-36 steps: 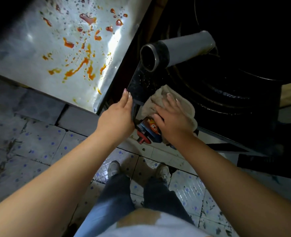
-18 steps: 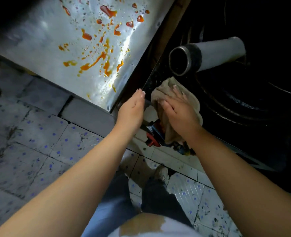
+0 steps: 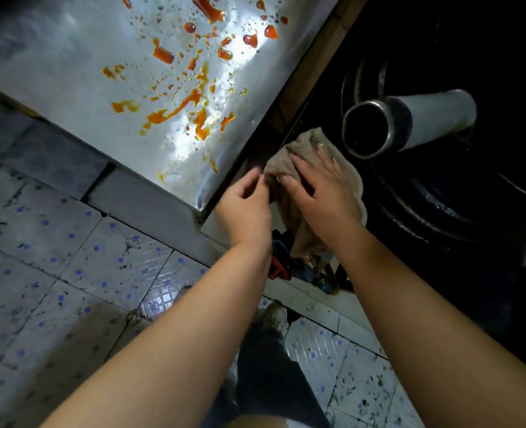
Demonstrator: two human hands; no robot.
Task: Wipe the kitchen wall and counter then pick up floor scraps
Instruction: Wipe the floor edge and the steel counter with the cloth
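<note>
Crumpled beige terry cloth (image 3: 298, 149) on dark stove edge, right of orange-spattered steel counter (image 3: 70, 72). Right hand (image 3: 323, 193) laid flat on cloth, fingers straight, pressing. Left hand (image 3: 244, 208) pinching cloth's near-left edge. Cloth tail hanging below right palm. Grey tubular handle (image 3: 410, 122) far right.

Above my right hand (image 3: 323, 193), the wok handle (image 3: 410, 122) blocks passage. Left of my left hand (image 3: 243, 211), the stained counter (image 3: 70, 72) lies open; dark gap between is narrow.
</note>
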